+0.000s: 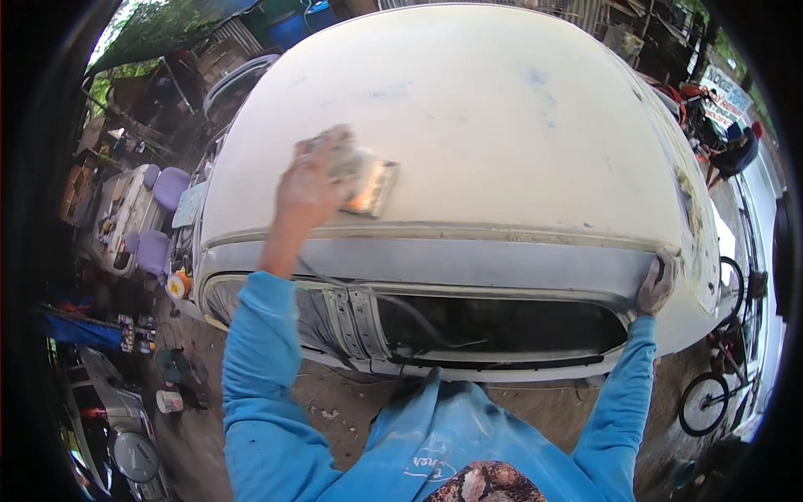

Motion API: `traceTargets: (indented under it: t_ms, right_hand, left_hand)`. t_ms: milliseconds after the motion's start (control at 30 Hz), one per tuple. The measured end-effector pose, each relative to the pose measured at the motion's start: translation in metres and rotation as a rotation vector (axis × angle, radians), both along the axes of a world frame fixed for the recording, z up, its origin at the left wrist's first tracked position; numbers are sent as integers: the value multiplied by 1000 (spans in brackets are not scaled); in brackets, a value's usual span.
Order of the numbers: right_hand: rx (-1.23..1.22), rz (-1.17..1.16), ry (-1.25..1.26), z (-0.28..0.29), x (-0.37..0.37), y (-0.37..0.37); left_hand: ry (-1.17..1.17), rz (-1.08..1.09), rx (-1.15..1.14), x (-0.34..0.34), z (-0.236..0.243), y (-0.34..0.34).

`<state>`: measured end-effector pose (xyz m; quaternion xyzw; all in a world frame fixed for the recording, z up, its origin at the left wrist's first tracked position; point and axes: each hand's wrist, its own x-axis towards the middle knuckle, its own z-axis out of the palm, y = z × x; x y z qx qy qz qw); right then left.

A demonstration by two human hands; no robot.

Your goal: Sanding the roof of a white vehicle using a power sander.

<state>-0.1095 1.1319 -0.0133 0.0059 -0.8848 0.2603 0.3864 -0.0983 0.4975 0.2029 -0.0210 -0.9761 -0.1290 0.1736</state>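
A car roof [493, 159] in pale primer, with a few bluish worn patches, spreads out before me. My left hand [314, 184] is closed over a power sander [374, 189], its flat pad lying on the left part of the roof. Both hand and sander are smeared by motion. A dark cord [401, 303] trails from near my left wrist down across the side window opening. At the right, my right hand [657, 286] grips the grey roof edge [502, 261] near the corner of that window, fingers curled and partly in shadow. Dust whitens its skin.
Close to my body runs the car's side, with a dark window opening [502, 326] and a door pillar [355, 322]. A bicycle [705, 403] stands to the right. Purple seats [153, 253], a white bucket [169, 402] and a silver vehicle [125, 435] are at the left.
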Motion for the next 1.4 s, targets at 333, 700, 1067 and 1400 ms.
traceTargets:
  t_ms: [333, 700, 1067, 1400]
  right_hand:
    - [-15, -24, -21, 25, -1, -34]
    - [-404, 744, -340, 182, -89, -301]
    - [-633, 483, -747, 224, -198, -300]
    - [-366, 602, -664, 213, -339, -373]
  left_hand:
    - [-55, 620, 0, -48, -10, -169]
    - [103, -373, 929, -75, -12, -35]
    - [222, 217, 293, 101, -109, -188]
    - [373, 336, 227, 103, -143, -204]
